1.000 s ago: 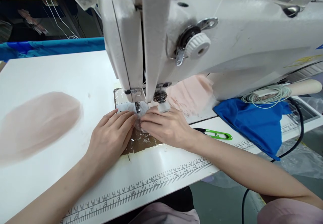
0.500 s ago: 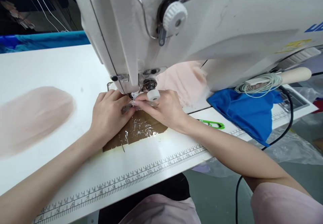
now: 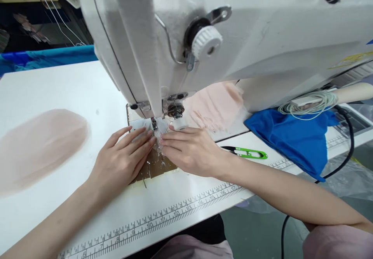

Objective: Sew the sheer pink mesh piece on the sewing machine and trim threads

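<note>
A small piece of sheer, whitish fabric (image 3: 159, 136) lies under the presser foot (image 3: 154, 123) of a white sewing machine (image 3: 125, 56). My left hand (image 3: 122, 154) rests palm down left of the foot, its fingers stretched out and fingertips touching the fabric's edge. From the right, my right hand (image 3: 192, 150) lays its extended fingers on the fabric close to the foot; its palm side is hidden. Under both hands is a shiny brown taped patch (image 3: 159, 165) on the table.
Sheer pink fabric pieces (image 3: 215, 105) lie behind my right hand, and another sheer oval piece (image 3: 46, 146) at left. Green thread snips (image 3: 250, 153), a blue cloth (image 3: 294, 138) and a coiled pale cord (image 3: 309, 105) are on the right. A printed ruler (image 3: 148, 228) runs along the table's front edge.
My fingers were pinched together at the fabric in front of the foot; now both hands have spread apart and flattened either side of it. The camera view has shifted slightly.
</note>
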Demonstrator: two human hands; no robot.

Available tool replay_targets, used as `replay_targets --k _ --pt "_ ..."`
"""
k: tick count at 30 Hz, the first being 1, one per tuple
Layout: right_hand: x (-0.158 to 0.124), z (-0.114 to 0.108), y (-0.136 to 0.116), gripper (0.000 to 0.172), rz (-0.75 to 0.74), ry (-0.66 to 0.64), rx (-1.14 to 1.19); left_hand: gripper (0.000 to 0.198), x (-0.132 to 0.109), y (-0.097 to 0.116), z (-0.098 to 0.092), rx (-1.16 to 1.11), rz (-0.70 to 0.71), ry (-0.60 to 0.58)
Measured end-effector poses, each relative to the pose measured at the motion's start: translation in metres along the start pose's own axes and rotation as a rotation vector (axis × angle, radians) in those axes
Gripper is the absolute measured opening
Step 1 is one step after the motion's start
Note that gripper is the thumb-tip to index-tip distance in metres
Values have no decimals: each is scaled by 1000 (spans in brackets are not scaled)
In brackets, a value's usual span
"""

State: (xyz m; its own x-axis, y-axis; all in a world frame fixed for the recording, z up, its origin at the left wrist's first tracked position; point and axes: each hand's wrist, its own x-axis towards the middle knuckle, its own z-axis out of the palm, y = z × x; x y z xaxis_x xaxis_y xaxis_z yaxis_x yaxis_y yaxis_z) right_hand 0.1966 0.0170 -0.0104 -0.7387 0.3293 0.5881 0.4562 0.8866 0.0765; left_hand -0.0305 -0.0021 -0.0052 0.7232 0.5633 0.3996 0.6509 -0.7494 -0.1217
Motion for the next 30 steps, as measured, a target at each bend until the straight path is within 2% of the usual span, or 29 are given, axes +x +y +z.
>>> replay_targets --k 7,13,23,30 --pt "4 -3 1 26 28 -18 22 30 0 1 -2 -19 38 22" --pt "3 -2 0 26 40 -30 47 33 -2 1 0 -48 6 1" --pt "4 -1 0 29 44 5 12 31 1 0 -1 -4 23 23" --pt "4 1 1 23 53 27 20 31 0 -1 0 -16 15 10"
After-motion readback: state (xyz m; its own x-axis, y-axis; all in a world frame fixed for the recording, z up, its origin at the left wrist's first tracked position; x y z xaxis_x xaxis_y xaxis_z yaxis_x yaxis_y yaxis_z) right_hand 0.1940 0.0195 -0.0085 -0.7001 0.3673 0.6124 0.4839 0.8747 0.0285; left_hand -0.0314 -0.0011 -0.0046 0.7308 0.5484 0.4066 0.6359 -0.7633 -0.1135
